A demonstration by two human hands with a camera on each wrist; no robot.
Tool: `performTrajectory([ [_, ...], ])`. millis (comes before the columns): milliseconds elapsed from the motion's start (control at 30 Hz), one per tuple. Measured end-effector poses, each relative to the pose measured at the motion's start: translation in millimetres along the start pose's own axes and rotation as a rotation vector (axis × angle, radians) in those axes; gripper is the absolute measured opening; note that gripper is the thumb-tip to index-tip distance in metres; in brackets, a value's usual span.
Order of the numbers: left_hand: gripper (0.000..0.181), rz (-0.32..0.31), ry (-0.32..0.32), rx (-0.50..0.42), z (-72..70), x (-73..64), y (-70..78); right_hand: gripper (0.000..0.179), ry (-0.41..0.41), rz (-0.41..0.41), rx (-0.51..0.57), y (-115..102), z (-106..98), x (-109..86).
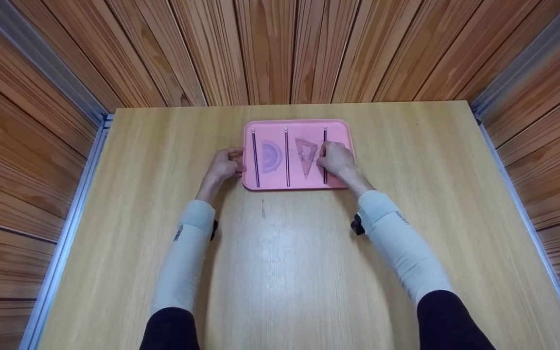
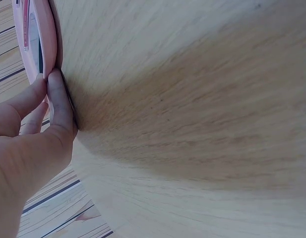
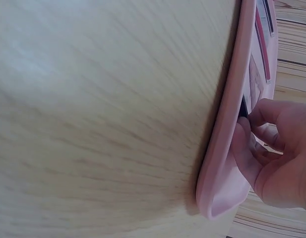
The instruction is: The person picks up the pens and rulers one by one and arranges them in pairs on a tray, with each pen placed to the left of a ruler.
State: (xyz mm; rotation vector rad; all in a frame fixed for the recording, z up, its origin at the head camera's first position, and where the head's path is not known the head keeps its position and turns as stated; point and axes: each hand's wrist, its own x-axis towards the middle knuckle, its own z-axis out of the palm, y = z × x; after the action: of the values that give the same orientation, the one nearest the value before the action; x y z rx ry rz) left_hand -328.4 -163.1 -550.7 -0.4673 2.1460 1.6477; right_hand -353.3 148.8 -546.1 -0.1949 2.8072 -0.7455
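A pink tray [image 1: 304, 183] lies near the back of the table and bears three slim pencils, a protractor [image 1: 271, 156] and a triangular ruler [image 1: 305, 151]. My left hand [image 1: 225, 164] grips the tray's left rim; in the left wrist view, thumb and fingers pinch that edge. With thumb and fingertips, my right hand [image 1: 338, 158] pinches the dark pencil [image 1: 325, 177] at the tray's right side, covering its middle. The left pencil [image 1: 255, 160] stands beside the protractor. Between protractor and triangular ruler lies the middle pencil [image 1: 287, 160], reddish in the right wrist view.
The wooden table [image 1: 280, 272] extends in front of the tray and to both sides. Wood-plank walls [image 1: 270, 53] enclose it at the back, left and right, with metal rails [image 1: 61, 243] along the sides. A small dark mark [image 1: 263, 208] shows on the tabletop.
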Motion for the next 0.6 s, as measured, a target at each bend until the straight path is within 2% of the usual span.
performTrajectory([
  [133,0.057,0.027,0.005,0.01,-0.4,-0.5,0.4,0.008,-0.007,-0.022,-0.011,-1,-1,0.1],
  [400,0.058,-0.016,-0.003,-0.001,-0.4,-1.9,-0.9,0.013,-0.003,-0.049,-0.023,1,4,-6.0],
  [600,0.057,-0.009,0.005,0.001,-1.1,-1.9,-0.4,0.02,0.047,-0.08,-0.023,2,2,-13.0],
])
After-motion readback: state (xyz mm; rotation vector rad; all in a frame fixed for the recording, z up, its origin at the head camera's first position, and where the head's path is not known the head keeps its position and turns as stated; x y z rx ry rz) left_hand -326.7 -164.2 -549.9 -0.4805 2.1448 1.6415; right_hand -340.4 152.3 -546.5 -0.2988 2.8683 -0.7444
